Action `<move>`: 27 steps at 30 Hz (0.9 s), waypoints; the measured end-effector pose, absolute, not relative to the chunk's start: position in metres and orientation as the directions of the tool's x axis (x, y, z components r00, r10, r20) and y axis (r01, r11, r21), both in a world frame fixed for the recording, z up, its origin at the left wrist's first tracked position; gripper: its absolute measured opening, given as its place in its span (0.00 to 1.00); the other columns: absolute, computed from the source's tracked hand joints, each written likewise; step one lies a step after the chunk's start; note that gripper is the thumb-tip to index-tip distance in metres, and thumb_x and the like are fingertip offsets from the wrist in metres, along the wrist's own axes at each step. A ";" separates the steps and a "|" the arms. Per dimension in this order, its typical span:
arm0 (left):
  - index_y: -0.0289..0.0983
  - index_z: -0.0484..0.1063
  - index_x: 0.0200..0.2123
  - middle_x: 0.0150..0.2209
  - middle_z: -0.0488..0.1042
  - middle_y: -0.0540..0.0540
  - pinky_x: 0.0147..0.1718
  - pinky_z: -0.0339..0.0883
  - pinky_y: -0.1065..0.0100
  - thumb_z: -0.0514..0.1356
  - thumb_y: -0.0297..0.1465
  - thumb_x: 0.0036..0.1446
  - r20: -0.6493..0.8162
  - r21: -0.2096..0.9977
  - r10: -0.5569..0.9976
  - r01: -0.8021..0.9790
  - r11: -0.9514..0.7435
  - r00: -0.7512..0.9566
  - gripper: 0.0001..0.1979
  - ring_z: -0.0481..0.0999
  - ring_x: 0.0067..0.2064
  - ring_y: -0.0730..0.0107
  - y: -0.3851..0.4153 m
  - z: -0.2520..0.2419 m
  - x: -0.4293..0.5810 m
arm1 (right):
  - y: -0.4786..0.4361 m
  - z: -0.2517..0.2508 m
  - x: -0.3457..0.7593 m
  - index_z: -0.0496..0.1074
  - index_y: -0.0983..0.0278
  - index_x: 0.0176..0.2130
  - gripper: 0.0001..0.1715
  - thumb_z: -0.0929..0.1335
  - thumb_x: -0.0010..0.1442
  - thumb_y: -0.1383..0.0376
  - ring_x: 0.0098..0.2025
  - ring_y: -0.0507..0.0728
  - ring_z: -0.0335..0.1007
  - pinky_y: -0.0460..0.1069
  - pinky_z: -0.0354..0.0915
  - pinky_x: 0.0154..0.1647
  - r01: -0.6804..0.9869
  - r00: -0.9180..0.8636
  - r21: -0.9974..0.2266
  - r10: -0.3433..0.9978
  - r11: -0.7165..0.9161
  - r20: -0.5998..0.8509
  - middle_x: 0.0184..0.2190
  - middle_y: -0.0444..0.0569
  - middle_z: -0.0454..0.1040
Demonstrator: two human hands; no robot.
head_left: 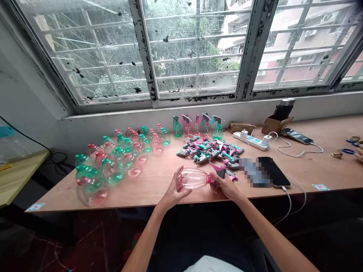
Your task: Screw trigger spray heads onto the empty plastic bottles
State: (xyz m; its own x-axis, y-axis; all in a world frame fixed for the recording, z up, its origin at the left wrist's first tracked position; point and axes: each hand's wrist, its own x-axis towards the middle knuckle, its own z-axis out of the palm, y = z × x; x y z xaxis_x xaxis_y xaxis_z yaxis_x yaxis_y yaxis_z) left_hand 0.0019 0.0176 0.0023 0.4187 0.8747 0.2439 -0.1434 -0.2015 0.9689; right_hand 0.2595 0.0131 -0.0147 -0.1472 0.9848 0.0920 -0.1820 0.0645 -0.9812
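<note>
A clear pink bottle (194, 178) lies sideways in the air over the table's front edge. My left hand (176, 189) is wrapped round its base end. At the neck, my right hand (222, 184) grips a pink and dark grey spray head (219, 172), which meets the bottle's mouth; whether it is screwed tight I cannot tell. Just beyond my hands lies a heap of loose spray heads (211, 149) in pink, teal and grey. To the left stand several open-necked bottles (113, 172), green and pink. Behind the heap, several bottles with spray heads (217, 128) stand upright.
On the wooden table (159, 181), a white power strip (252, 140) with plugs and cables sits at the back right. A black phone (272, 172) and a second phone (297, 136) are charging. A small open box (276, 121) stands near the wall. Another person's hand (359, 152) shows at the right edge beside blue scissors (348, 151).
</note>
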 end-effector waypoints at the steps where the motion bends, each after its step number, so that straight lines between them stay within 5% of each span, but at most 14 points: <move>1: 0.53 0.50 0.72 0.76 0.44 0.42 0.69 0.49 0.49 0.74 0.35 0.53 0.248 0.968 0.869 -0.143 -0.206 0.427 0.50 0.51 0.73 0.41 0.017 0.002 0.002 | 0.012 -0.015 0.259 0.74 0.61 0.21 0.32 0.71 0.58 0.39 0.16 0.54 0.66 0.50 0.63 0.19 -0.180 -0.144 -0.982 0.985 0.065 0.091 0.15 0.45 0.72; 4: 0.58 0.43 0.73 0.77 0.38 0.43 0.67 0.53 0.47 0.74 0.35 0.53 0.230 0.973 0.865 -0.137 -0.188 0.446 0.55 0.56 0.72 0.39 0.014 0.003 0.001 | 0.011 -0.013 0.257 0.74 0.61 0.22 0.32 0.69 0.60 0.39 0.16 0.54 0.65 0.50 0.62 0.19 -0.170 -0.140 -0.983 0.985 0.072 0.096 0.15 0.46 0.72; 8: 0.52 0.36 0.74 0.77 0.40 0.38 0.68 0.51 0.45 0.70 0.44 0.56 0.197 0.978 0.899 -0.137 -0.155 0.390 0.55 0.52 0.73 0.40 0.015 0.003 0.001 | 0.011 -0.006 0.257 0.75 0.61 0.23 0.27 0.75 0.55 0.43 0.22 0.55 0.68 0.50 0.65 0.24 -0.146 -0.168 -0.984 0.978 0.102 0.126 0.22 0.46 0.75; 10: 0.48 0.39 0.74 0.75 0.46 0.37 0.68 0.50 0.44 0.67 0.46 0.59 0.190 0.979 0.918 -0.134 -0.152 0.347 0.51 0.49 0.74 0.40 0.018 0.002 0.002 | 0.010 -0.003 0.257 0.76 0.61 0.25 0.23 0.77 0.52 0.45 0.24 0.55 0.69 0.50 0.65 0.27 -0.129 -0.183 -0.984 0.973 0.120 0.142 0.25 0.46 0.76; 14: 0.43 0.52 0.72 0.68 0.62 0.36 0.67 0.55 0.45 0.71 0.44 0.55 0.178 0.981 0.925 -0.132 -0.141 0.334 0.47 0.60 0.69 0.40 0.020 0.002 0.004 | 0.011 -0.005 0.255 0.75 0.61 0.25 0.24 0.75 0.55 0.44 0.23 0.55 0.67 0.51 0.64 0.27 -0.112 -0.175 -0.985 0.974 0.128 0.146 0.23 0.44 0.74; 22: 0.47 0.47 0.73 0.72 0.55 0.36 0.67 0.55 0.49 0.72 0.40 0.53 0.174 0.979 0.931 -0.155 -0.129 0.322 0.51 0.60 0.70 0.43 0.012 0.011 -0.002 | 0.008 0.001 0.251 0.76 0.60 0.26 0.21 0.77 0.53 0.47 0.24 0.56 0.68 0.50 0.63 0.27 -0.077 -0.186 -0.984 0.967 0.162 0.174 0.22 0.43 0.74; 27: 0.48 0.46 0.73 0.65 0.63 0.38 0.62 0.62 0.47 0.73 0.41 0.53 0.184 0.976 0.934 -0.171 -0.137 0.305 0.52 0.73 0.60 0.47 0.017 0.009 -0.001 | 0.006 0.007 0.251 0.77 0.61 0.26 0.20 0.80 0.49 0.49 0.24 0.55 0.68 0.49 0.62 0.26 -0.067 -0.239 -0.983 0.954 0.169 0.180 0.22 0.42 0.75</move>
